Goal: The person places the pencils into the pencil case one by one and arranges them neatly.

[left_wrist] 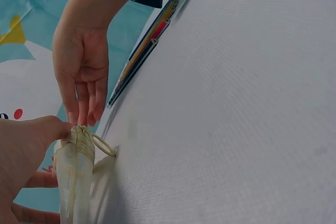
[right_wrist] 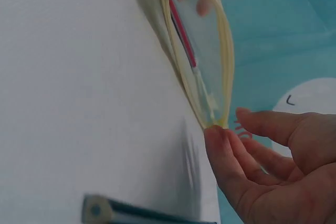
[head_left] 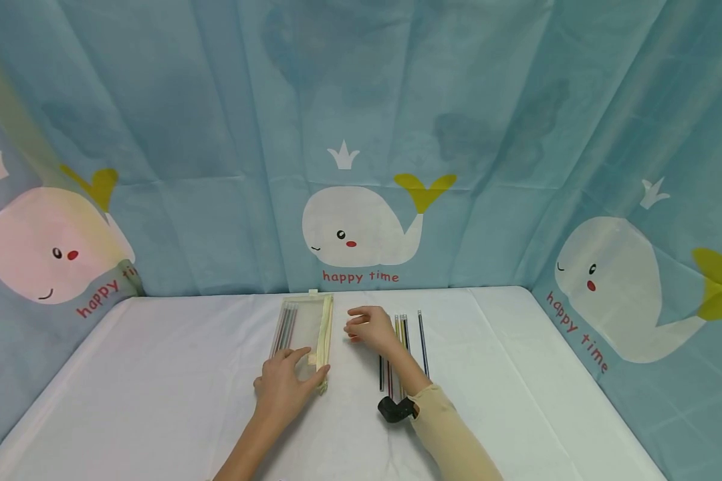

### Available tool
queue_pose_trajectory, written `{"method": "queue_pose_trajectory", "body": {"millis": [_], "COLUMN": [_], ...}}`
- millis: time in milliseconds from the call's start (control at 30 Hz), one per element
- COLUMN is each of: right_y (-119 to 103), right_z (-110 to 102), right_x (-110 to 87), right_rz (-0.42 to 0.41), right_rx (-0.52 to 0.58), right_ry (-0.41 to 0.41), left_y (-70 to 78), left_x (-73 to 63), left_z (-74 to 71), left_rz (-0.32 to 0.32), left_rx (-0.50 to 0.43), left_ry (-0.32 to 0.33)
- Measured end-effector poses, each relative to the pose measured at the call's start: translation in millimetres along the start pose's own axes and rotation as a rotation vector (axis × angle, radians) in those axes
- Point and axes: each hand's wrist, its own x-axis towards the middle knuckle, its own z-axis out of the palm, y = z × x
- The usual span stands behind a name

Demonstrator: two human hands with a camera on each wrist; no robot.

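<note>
Fingers of the left hand (head_left: pixel 284 384) are being used, in the head view, to pinch the clear pouch (head_left: pixel 308 324) near its yellow edge (head_left: pixel 324 331), while those of the right hand (head_left: pixel 370 329) are being held loosely bent, gripping nothing, just beside it; the pouch is lying on the white-covered counter (head_left: pixel 156 401), pencils inside (head_left: pixel 285 327) showing through, with loose pencils (head_left: pixel 423 341) lying to its right. In the left wrist view, the left thumb is being rested on the pouch's edge; whether the right fingertips are touching it cannot be told. In the right wrist view, the mouth is being held gaping, a red pencil (right_wrist: pixel 182 32) showing within. As a judgement, the step, seemingly holding the mouth apart, is being served best by a light, steady pinch on one layer only.
</note>
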Motion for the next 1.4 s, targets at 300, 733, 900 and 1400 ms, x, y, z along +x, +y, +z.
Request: {"method": "queue_pose_trajectory", "body": {"millis": [300, 733, 900, 1400], "right_y": [1.8, 2.7, 1.9, -0.2], "right_z": [-17.4, -35.0, -34.3, -25.9], "right_x": [-8.5, -18.6, -19.2, -19.0], "right_rz": [-0.031, -0.026, 0.008, 0.066], "right_rx": [-0.094, -0.258, -0.283, -0.311], "right_ry": [0.073, 0.234, 0.232, 0.239], "left_y": [-0.6, 2.1, 3.6, 6.9], "left_x": [1.8, 2.8, 3.4, 8.0], "left_z": [-0.1, -1.0, -1.7, -2.4], "left_rz": [-0.013, -0.006, -0.002, -0.007], "left_rx": [-0.006, -0.014, -0.005, -0.001], "left_ry": [-0.009, -0.020, -0.022, -0.031]}}
